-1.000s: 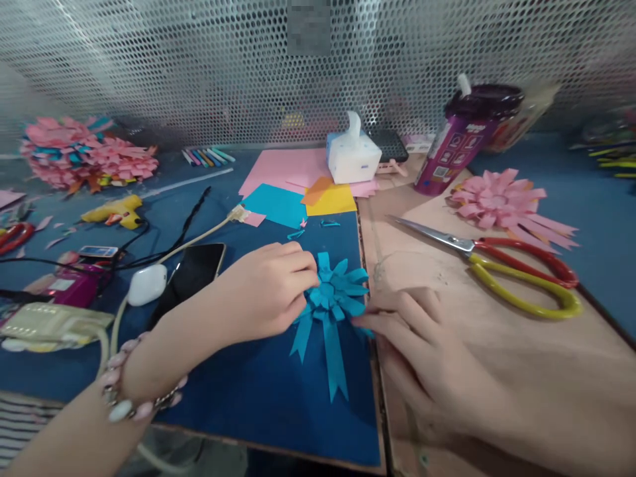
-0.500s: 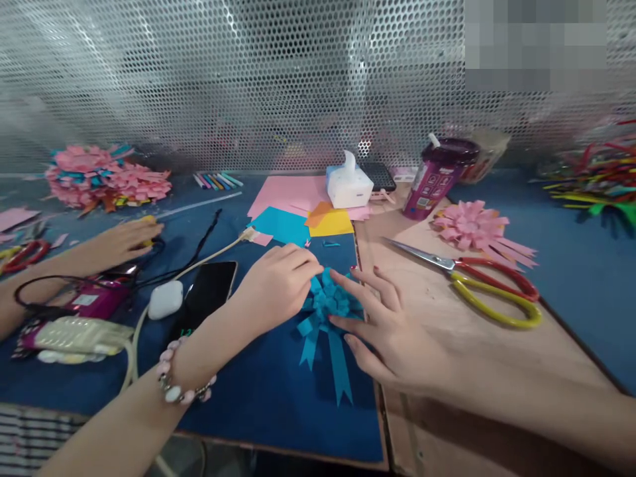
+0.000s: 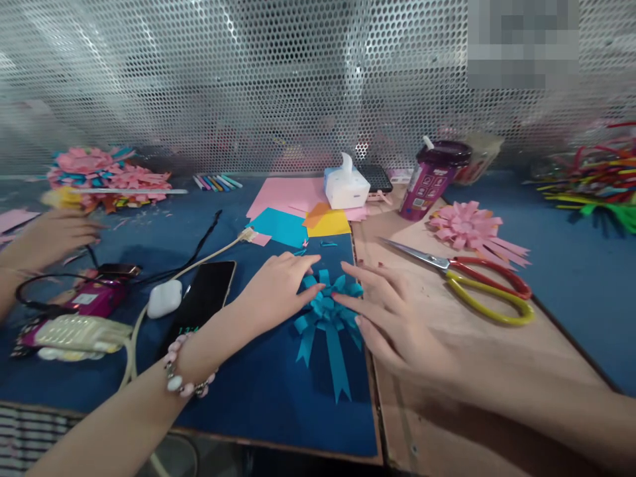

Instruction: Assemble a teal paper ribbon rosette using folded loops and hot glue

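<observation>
A blue paper flower (image 3: 328, 311) with looped petals and two notched tails lies on the dark blue tabletop. My left hand (image 3: 273, 291) is at its upper left, thumb and forefinger apart and the thumb touching the petals. From the right, my right hand (image 3: 397, 318) rests its spread fingers on the flower's right side. Small blue paper scraps (image 3: 328, 244) lie just beyond it. To the right, scissors (image 3: 450, 265) with one red and one yellow handle lie on the bare wooden board.
Behind are blue paper (image 3: 283, 226), yellow paper (image 3: 330, 222), a tissue pack (image 3: 346, 189) and a purple cup (image 3: 430, 179). A pink paper flower (image 3: 470, 225) lies right. A phone (image 3: 209, 291) and earbud case (image 3: 165, 299) sit left, near another person's hand (image 3: 59, 232).
My left thumb and forefinger have parted from their pinch at the flower's top. My right hand stays on the flower. The other person's hand has moved left, with a pale strip lifted.
</observation>
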Demonstrator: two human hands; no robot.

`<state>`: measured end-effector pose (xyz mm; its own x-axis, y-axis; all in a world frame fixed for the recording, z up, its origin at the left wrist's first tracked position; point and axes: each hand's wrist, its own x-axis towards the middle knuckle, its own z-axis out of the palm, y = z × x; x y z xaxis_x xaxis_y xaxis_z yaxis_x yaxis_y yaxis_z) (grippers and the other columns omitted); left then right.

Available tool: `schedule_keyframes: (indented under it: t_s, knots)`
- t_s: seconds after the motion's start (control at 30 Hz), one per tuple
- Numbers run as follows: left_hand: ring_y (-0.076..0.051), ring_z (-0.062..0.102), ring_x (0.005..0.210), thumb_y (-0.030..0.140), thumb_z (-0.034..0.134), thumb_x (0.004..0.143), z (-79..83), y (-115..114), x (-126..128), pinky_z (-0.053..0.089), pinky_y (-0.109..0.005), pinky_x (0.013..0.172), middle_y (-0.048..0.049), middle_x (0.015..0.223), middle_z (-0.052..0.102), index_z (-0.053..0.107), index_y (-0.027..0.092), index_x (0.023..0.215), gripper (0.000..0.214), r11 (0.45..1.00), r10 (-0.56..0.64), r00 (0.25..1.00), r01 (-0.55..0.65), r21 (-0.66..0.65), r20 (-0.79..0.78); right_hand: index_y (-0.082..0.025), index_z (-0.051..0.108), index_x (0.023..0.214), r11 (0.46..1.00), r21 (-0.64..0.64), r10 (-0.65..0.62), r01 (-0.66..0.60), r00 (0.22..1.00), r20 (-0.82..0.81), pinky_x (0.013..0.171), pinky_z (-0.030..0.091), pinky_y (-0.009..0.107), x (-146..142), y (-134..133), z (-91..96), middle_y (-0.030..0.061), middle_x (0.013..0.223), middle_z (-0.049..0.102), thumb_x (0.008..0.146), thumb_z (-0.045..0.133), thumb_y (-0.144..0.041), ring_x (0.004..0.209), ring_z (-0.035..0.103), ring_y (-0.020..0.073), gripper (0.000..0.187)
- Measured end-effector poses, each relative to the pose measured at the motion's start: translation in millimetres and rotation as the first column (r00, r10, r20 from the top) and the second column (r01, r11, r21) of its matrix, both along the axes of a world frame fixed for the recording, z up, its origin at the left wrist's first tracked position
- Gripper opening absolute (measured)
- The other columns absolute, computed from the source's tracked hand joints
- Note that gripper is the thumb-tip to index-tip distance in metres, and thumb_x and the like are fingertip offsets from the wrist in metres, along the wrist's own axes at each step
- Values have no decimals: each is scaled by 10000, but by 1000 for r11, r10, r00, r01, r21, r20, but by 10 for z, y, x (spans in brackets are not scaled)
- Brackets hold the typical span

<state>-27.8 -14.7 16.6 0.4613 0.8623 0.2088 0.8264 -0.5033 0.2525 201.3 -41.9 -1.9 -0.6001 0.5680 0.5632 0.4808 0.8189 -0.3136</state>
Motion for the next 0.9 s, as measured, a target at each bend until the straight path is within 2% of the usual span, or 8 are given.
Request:
schedule_keyframes:
  t_s: [0.17, 0.33, 0.47, 0.6, 0.67, 0.73, 0.83, 0.9]
  knots:
    - [-220, 602, 965, 257, 580, 885, -54, 46, 22, 446, -393, 907, -66, 1004, 673, 531, 163, 1271, 401, 986, 54, 976, -19, -164, 212, -229, 611, 1158, 976, -210, -86, 64, 991, -100, 1020, 363, 482, 54, 53, -21, 84, 1316, 515, 947, 372, -133, 1230, 436, 236, 333]
    - [-175, 633, 852, 226, 570, 873, 15, 68, 21, 493, -336, 822, -35, 914, 664, 574, 197, 1199, 328, 957, 138, 870, 5, -289, 474, -273, 604, 1110, 935, -349, -172, 63, 940, -294, 1028, 378, 423, 91, 119, -76, 34, 1208, 578, 979, 368, -223, 1189, 493, 194, 275]
    - [-143, 621, 807, 246, 611, 852, 117, 63, -3, 515, -287, 762, -42, 943, 621, 592, 177, 1164, 320, 943, 210, 725, 28, -333, 655, -271, 587, 1100, 849, -519, -371, 95, 807, -459, 1006, 414, 382, 81, 185, -122, 22, 1170, 618, 960, 410, -275, 1159, 533, 186, 225]
    - [-124, 616, 831, 257, 673, 823, 193, 50, -8, 519, -217, 694, -33, 973, 615, 610, 188, 1121, 313, 913, 296, 466, 118, -390, 834, -256, 575, 1105, 785, -618, -387, -25, 760, -522, 947, 471, 395, 59, 332, -203, 37, 1126, 638, 928, 468, -294, 1067, 588, 199, 210]
    - [-113, 621, 782, 271, 712, 796, 211, 50, -2, 518, -199, 647, -30, 958, 632, 613, 188, 1109, 339, 879, 361, 330, 191, -437, 872, -273, 522, 1227, 809, -584, -303, -70, 801, -516, 938, 482, 416, 68, 412, -208, 49, 1160, 618, 920, 496, -300, 1037, 595, 201, 308]
    - [-99, 616, 694, 275, 739, 770, 216, 53, 9, 517, -197, 600, -29, 916, 650, 618, 178, 1094, 359, 823, 438, 249, 275, -497, 864, -322, 380, 1392, 880, -468, -173, -79, 865, -471, 1002, 443, 446, 88, 470, -132, 61, 1297, 537, 890, 568, -299, 1136, 546, 215, 537]
    - [-79, 583, 561, 244, 758, 738, 187, 51, 33, 491, -190, 506, -12, 832, 652, 633, 181, 1049, 340, 692, 560, 241, 391, -607, 793, -397, 177, 1491, 969, -208, 65, -133, 950, -305, 1127, 287, 500, 104, 507, 155, 46, 1524, 261, 806, 686, -240, 1396, 272, 255, 867]
    - [-71, 563, 517, 176, 760, 710, 144, 45, 46, 476, -183, 479, 6, 762, 641, 650, 186, 998, 308, 585, 629, 258, 465, -665, 734, -388, 318, 1446, 973, -65, 206, -220, 964, -171, 1141, 237, 521, 85, 513, 395, 34, 1543, 224, 779, 711, -195, 1428, 192, 266, 798]
